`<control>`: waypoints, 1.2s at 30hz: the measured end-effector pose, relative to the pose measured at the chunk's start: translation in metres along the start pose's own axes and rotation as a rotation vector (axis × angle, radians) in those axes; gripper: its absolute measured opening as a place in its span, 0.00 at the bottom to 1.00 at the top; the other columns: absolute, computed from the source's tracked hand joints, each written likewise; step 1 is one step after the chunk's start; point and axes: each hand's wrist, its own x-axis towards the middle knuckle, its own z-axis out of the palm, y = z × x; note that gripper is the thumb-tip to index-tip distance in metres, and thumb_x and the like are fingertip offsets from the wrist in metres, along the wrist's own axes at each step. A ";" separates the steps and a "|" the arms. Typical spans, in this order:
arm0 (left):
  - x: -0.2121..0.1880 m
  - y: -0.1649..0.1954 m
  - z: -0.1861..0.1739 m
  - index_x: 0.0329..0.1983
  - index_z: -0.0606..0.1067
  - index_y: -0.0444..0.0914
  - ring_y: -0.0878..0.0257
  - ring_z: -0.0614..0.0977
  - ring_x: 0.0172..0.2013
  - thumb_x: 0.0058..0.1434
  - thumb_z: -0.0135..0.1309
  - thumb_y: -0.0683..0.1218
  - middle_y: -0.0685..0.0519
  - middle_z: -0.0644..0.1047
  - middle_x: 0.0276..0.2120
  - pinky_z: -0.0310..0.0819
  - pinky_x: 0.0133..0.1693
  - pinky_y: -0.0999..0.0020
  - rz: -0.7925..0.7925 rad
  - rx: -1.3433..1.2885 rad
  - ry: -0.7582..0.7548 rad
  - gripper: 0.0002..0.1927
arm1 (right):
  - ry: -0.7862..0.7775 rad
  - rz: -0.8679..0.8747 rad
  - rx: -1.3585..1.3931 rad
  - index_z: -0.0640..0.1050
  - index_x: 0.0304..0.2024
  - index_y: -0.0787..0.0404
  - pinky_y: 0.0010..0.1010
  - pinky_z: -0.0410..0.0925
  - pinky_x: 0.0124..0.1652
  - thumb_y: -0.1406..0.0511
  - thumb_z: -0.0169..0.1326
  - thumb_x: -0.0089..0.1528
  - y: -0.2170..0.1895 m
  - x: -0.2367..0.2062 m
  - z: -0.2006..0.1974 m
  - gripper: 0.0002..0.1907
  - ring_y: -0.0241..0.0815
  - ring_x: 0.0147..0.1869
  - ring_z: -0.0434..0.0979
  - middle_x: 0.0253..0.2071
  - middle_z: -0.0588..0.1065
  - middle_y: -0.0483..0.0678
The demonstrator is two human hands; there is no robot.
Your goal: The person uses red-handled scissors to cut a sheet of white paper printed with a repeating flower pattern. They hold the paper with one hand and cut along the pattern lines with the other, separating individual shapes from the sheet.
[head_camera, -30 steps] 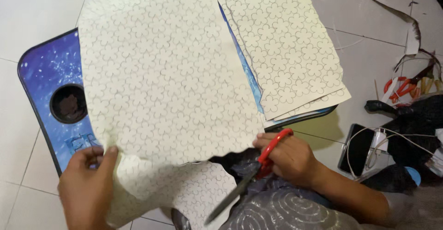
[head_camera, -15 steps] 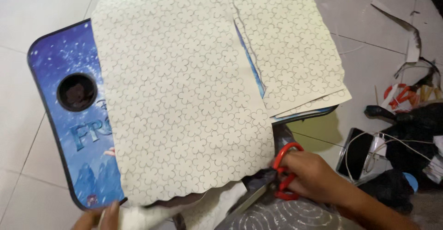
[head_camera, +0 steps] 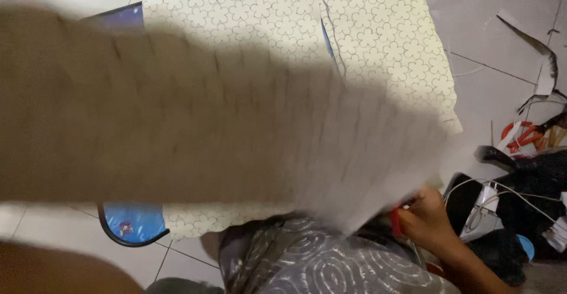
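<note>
One blurred sheet (head_camera: 195,128) lifts close across your view, above patterned sheets (head_camera: 384,46) on the blue table (head_camera: 133,226). Your right hand (head_camera: 428,220) grips red scissors (head_camera: 394,222); left hand's unseen.

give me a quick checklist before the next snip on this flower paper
1. Right hand in view: ok, low at the right.
2. Scissors gripped: cannot tell, only a bit of the red handle shows and the blades are hidden.
3. Left hand located: not ok, not clearly in view.
4. Sight of the cut line: not ok, a blurred sheet swings across most of the view.
5. Flower-patterned paper lying flat on the blue table: ok where visible.
</note>
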 end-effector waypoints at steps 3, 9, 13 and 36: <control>0.057 0.044 0.009 0.44 0.75 0.32 0.63 0.77 0.34 0.73 0.51 0.55 0.48 0.77 0.35 0.70 0.37 0.68 -0.014 0.017 -0.034 0.19 | 0.044 -0.283 0.228 0.74 0.42 0.66 0.33 0.75 0.46 0.71 0.63 0.58 0.002 -0.003 0.007 0.13 0.39 0.43 0.82 0.38 0.81 0.54; 0.046 -0.031 0.097 0.47 0.73 0.36 0.67 0.78 0.38 0.76 0.46 0.54 0.53 0.77 0.38 0.69 0.40 0.71 -0.001 -0.042 -0.093 0.16 | 0.040 -0.143 0.247 0.74 0.44 0.63 0.30 0.73 0.47 0.71 0.60 0.57 -0.018 0.007 0.024 0.14 0.35 0.45 0.81 0.41 0.82 0.48; 0.027 -0.095 0.103 0.54 0.69 0.36 0.62 0.81 0.38 0.73 0.45 0.54 0.51 0.75 0.43 0.79 0.41 0.63 -0.275 -0.482 -0.002 0.18 | 0.094 -0.101 0.285 0.75 0.45 0.63 0.30 0.72 0.44 0.72 0.63 0.56 -0.018 0.010 0.036 0.15 0.36 0.42 0.79 0.39 0.80 0.48; -0.101 -0.080 0.066 0.58 0.76 0.35 0.51 0.80 0.38 0.67 0.58 0.47 0.44 0.77 0.42 0.75 0.40 0.56 -0.053 0.261 -0.048 0.19 | 0.104 -0.269 0.154 0.74 0.36 0.62 0.21 0.70 0.40 0.70 0.66 0.54 -0.006 0.012 0.019 0.13 0.29 0.36 0.75 0.31 0.75 0.41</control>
